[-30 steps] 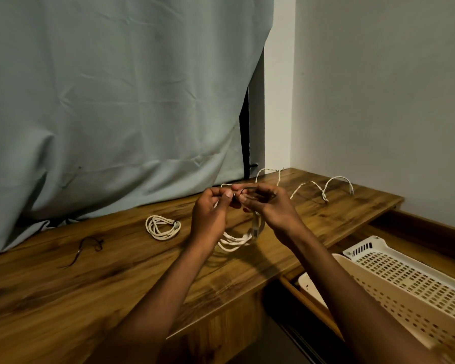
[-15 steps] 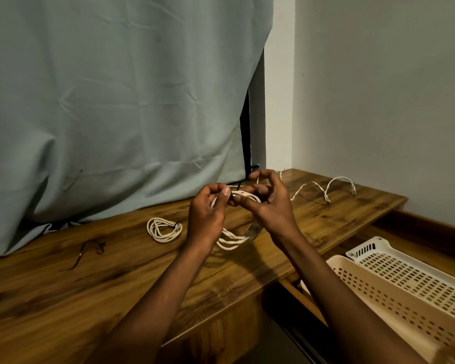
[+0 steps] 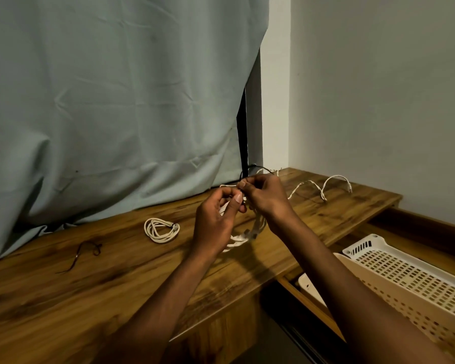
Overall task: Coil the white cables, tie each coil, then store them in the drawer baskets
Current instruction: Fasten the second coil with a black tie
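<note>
Above the wooden desk (image 3: pixel 116 279), my left hand (image 3: pixel 217 222) and my right hand (image 3: pixel 264 197) hold a white cable coil (image 3: pixel 243 236) that hangs below them. The left fingers curl round the coil's top. The right thumb and fingers pinch a thin dark tie at the coil's top, where the two hands meet. A tied white coil (image 3: pixel 161 229) lies on the desk to the left. An uncoiled white cable (image 3: pixel 323 187) sprawls at the desk's far right.
A loose dark tie (image 3: pixel 83 254) lies on the desk at the left. A grey curtain (image 3: pixel 116 114) hangs behind the desk. At the lower right an open drawer holds a white slotted basket (image 3: pixel 399 261) and a cream perforated basket (image 3: pixel 394 308).
Both hands stay together at the coil's top. The right fingers, spread upward half a second ago, have closed down onto the tie. The coil still hangs beneath them.
</note>
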